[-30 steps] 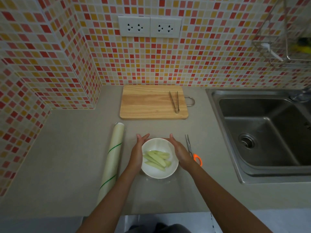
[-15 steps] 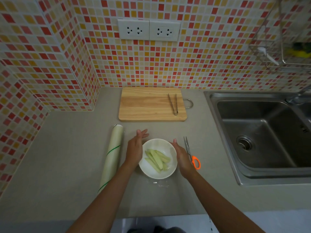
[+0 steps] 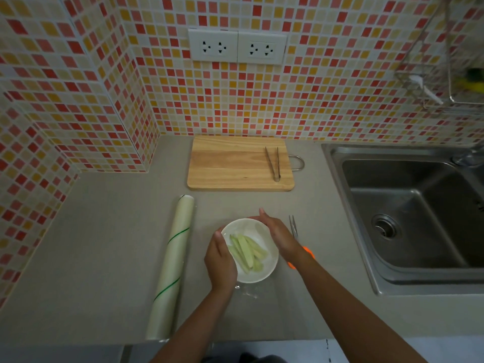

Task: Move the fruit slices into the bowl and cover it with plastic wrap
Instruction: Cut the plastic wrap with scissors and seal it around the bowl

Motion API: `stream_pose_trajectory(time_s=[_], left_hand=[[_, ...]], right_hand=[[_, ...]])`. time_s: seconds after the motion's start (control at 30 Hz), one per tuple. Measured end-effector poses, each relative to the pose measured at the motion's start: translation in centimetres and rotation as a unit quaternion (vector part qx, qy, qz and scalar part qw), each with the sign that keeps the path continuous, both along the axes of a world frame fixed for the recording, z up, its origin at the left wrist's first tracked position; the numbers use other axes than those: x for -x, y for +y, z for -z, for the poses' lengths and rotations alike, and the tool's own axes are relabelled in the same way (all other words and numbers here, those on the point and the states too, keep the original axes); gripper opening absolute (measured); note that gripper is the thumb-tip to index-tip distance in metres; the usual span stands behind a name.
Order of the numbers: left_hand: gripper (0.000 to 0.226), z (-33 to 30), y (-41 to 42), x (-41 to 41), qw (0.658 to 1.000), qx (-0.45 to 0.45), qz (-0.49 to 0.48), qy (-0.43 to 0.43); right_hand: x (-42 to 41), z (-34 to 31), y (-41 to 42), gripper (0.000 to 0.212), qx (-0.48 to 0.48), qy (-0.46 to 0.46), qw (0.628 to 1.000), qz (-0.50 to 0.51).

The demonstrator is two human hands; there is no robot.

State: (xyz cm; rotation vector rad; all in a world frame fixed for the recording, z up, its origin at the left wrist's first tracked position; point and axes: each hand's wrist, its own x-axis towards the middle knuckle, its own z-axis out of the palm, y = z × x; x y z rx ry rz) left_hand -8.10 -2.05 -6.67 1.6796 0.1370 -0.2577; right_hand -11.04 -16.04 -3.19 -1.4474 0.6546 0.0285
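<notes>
A small white bowl (image 3: 258,273) stands on the grey counter near the front edge, with several pale green fruit slices (image 3: 246,251) lying in it. A sheen over the top and crumpled clear film (image 3: 247,290) at its near side suggest plastic wrap over it. My left hand (image 3: 220,260) cups the bowl's left rim. My right hand (image 3: 279,235) curves around the far right rim, fingers flat against it. The roll of plastic wrap (image 3: 174,265) with green stripes lies to the left of the bowl.
Scissors (image 3: 294,231) with orange handles lie right of the bowl, partly under my right wrist. A wooden cutting board (image 3: 235,166) with metal tongs (image 3: 273,166) sits against the tiled wall. A steel sink (image 3: 419,218) fills the right side.
Both hands have slid around the bowl's rim: the left moved nearer along the left side, the right moved to the far right rim. The bowl stays in place.
</notes>
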Motion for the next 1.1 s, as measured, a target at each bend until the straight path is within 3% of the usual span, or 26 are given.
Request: stream_pose_trajectory(time_s=[0.17, 0.37, 0.57, 0.7, 0.77, 0.83, 0.97, 1.1], left_hand=[[0.038, 0.6, 0.6, -2.3, 0.995, -0.051, 0.083, -0.022], [0.042, 0.1, 0.6, -4.7, 0.968, -0.047, 0.246, -0.015], [0.05, 0.5, 0.3, -6.2, 0.944, -0.02, 0.328, 0.014], [0.049, 0.4, -0.1, -8.0, 0.909, -0.122, 0.386, -0.098], [0.045, 0.1, -0.4, -8.7, 0.89, -0.202, 0.378, -0.156], [0.043, -0.5, -0.3, -9.0, 0.907, -0.191, 0.33, -0.177], [0.052, -1.6, 0.7, -6.3, 0.992, -0.03, 0.101, -0.069], [0.05, -0.6, 0.8, -1.3, 0.999, 0.024, 0.024, 0.032]], right_hand=[[-0.2, 0.2, 0.1, 0.058, 0.015, 0.026, 0.999, -0.016], [0.4, 1.0, 0.1, 0.063, -0.027, -0.004, 1.0, 0.008], [0.8, 1.9, 0.4, 0.061, -0.073, 0.007, 0.997, 0.031], [1.2, 2.3, 0.3, 0.066, -0.085, -0.004, 0.996, 0.037], [1.4, 2.8, 0.3, 0.068, -0.105, -0.019, 0.993, 0.056], [1.5, 2.9, 0.2, 0.066, -0.106, -0.028, 0.989, 0.096], [1.2, 2.6, -0.1, 0.06, -0.092, -0.018, 0.984, 0.148], [0.7, 2.2, 0.5, 0.065, -0.132, 0.002, 0.985, 0.114]])
